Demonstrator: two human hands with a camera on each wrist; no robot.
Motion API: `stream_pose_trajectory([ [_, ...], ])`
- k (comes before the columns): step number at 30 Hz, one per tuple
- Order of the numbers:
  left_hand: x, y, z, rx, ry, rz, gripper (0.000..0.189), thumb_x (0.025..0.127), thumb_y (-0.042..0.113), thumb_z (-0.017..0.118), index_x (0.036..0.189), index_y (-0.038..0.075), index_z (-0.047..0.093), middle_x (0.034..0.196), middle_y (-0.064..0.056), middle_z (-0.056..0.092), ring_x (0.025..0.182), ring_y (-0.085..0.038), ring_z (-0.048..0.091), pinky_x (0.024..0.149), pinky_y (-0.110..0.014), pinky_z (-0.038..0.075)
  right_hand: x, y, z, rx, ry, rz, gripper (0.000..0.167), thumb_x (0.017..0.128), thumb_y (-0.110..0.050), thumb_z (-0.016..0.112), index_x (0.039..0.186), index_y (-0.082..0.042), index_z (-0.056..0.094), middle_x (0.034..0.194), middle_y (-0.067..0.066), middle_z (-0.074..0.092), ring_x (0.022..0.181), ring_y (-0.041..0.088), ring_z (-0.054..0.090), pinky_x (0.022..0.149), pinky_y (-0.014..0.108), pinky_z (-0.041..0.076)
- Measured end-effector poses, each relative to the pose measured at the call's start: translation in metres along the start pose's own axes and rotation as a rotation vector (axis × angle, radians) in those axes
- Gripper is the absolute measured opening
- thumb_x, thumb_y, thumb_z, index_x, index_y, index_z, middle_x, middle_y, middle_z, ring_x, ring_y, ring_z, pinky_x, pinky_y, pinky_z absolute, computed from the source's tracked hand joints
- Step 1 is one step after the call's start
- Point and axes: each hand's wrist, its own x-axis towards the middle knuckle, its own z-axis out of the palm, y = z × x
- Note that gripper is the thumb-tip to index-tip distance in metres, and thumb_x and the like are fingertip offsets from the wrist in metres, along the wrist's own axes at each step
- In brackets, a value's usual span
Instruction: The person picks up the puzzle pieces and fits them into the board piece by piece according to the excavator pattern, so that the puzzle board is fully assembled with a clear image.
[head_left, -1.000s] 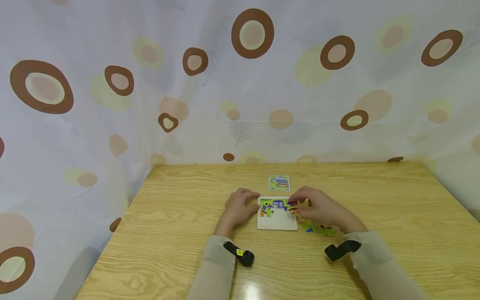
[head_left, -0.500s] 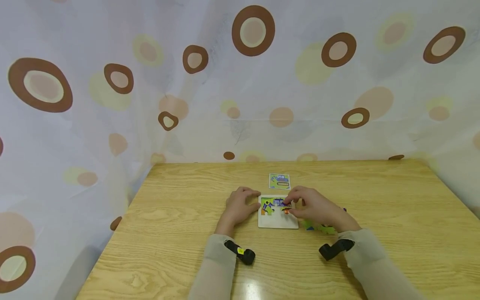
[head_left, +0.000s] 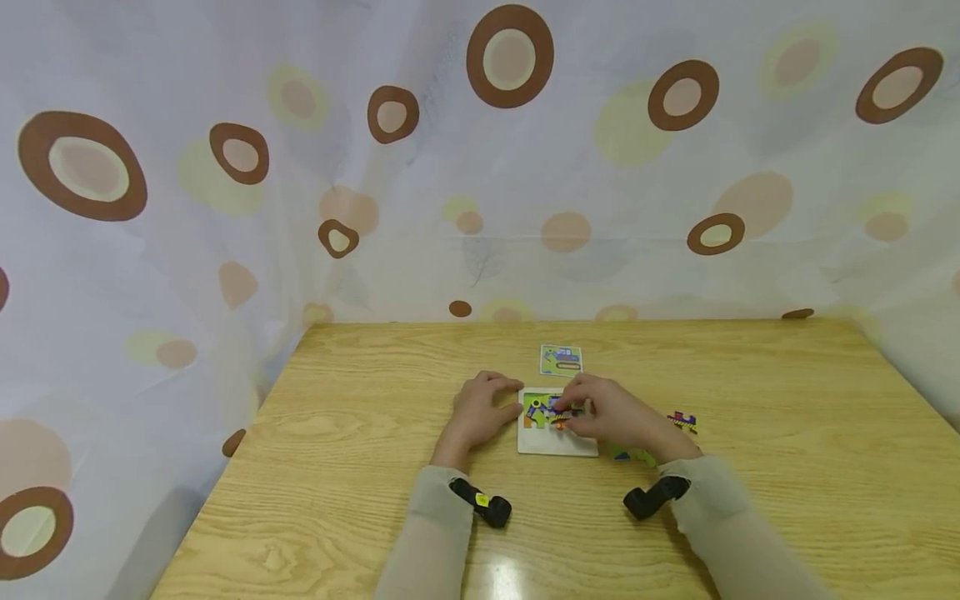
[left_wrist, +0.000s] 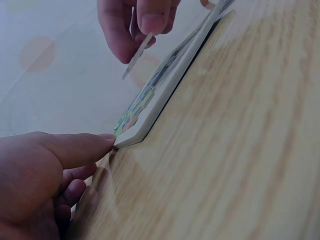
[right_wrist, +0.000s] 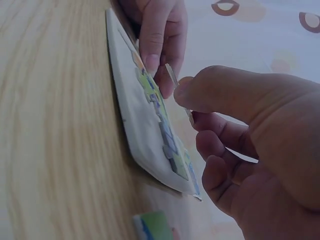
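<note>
A white puzzle board (head_left: 540,447) lies on the table, its upper part filled with pieces of a blue-and-green digger picture. My left hand (head_left: 478,415) is at its left side; the thumb (left_wrist: 85,149) touches the edge near a corner. Over the board, my right hand (head_left: 617,414) pinches a puzzle piece (right_wrist: 171,75) between thumb and finger. That piece (left_wrist: 136,59) is tilted and held clear of the board in the left wrist view. From the head, the right fingers partly hide both the piece and the fitted picture.
Behind the board lies a small picture card (head_left: 561,360) showing a digger. A red, yellow and dark loose piece (head_left: 682,421) lies right of the right wrist. Green and blue loose pieces (head_left: 622,454) sit by the board's lower right corner, partly under the right forearm.
My right hand has moved left across the board, carrying the pinched puzzle piece. A loose piece on the right has come out from behind the forearm. The left hand stays in place.
</note>
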Motion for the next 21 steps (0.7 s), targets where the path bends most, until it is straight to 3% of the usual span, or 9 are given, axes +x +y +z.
stream_pose_trajectory([
  [8, -0.001, 0.0, 0.0, 0.006, -0.001, 0.008, 0.034, 0.094, 0.028, 0.068, 0.127, 0.022, 0.068, 0.134, -0.005, 0.053, 0.127, -0.032, 0.044, 0.1, -0.055, 0.031, 0.004, 0.004, 0.008, -0.037, -0.008, 0.006, 0.021, 0.089, -0.005, 0.069, 0.109, -0.011, 0.074, 0.104, -0.002, 0.063, 0.093, 0.017, 0.057, 0.078, 0.034, 0.049],
  [21, -0.001, 0.001, -0.002, 0.009, 0.0, 0.013, 0.034, 0.094, 0.027, 0.069, 0.127, 0.022, 0.068, 0.134, -0.006, 0.053, 0.126, -0.032, 0.045, 0.1, -0.056, 0.031, 0.006, 0.008, 0.013, -0.09, -0.006, -0.005, 0.019, 0.09, -0.007, 0.07, 0.109, -0.011, 0.073, 0.104, -0.001, 0.061, 0.09, 0.014, 0.057, 0.077, 0.033, 0.049],
])
